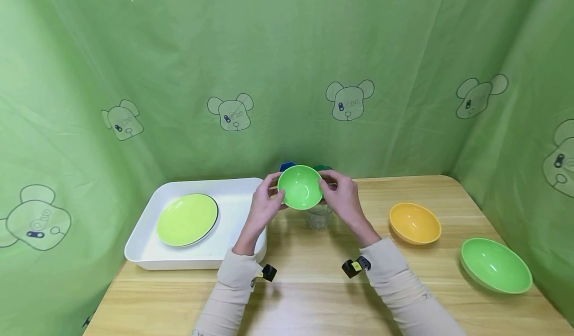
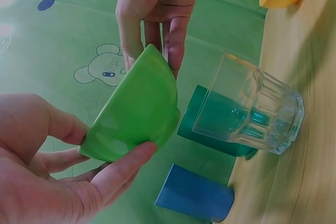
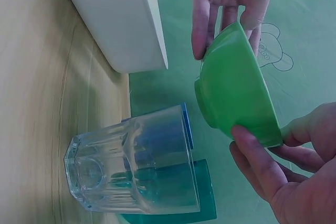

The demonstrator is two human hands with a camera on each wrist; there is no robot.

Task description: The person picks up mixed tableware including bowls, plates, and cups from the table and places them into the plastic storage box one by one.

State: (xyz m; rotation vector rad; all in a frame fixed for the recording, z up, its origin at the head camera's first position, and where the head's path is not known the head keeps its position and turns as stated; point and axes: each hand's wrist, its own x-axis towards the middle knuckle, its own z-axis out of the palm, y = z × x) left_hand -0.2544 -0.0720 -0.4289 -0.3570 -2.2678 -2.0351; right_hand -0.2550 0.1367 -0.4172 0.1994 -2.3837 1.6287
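Observation:
Both hands hold a small green bowl (image 1: 300, 187) up above the table, its inside tilted toward the head camera. My left hand (image 1: 263, 202) pinches the bowl's left rim, thumb on the rim and fingers under the outer wall. On the opposite rim, my right hand (image 1: 343, 196) grips the same way. A clear drinking glass (image 3: 134, 163) stands upright on the table below and behind the bowl, apart from it. Behind that glass are a green cup (image 2: 215, 121) and a blue cup (image 2: 195, 192), mostly hidden by the bowl in the head view.
At the left, a white tray (image 1: 145, 246) holds a yellow-green plate (image 1: 187, 220) resting on another dark-edged piece. To the right sit an orange bowl (image 1: 415, 223) and a larger green bowl (image 1: 496, 265), near the wooden table's (image 1: 314, 301) right edge. A green curtain (image 1: 287, 52) hangs behind.

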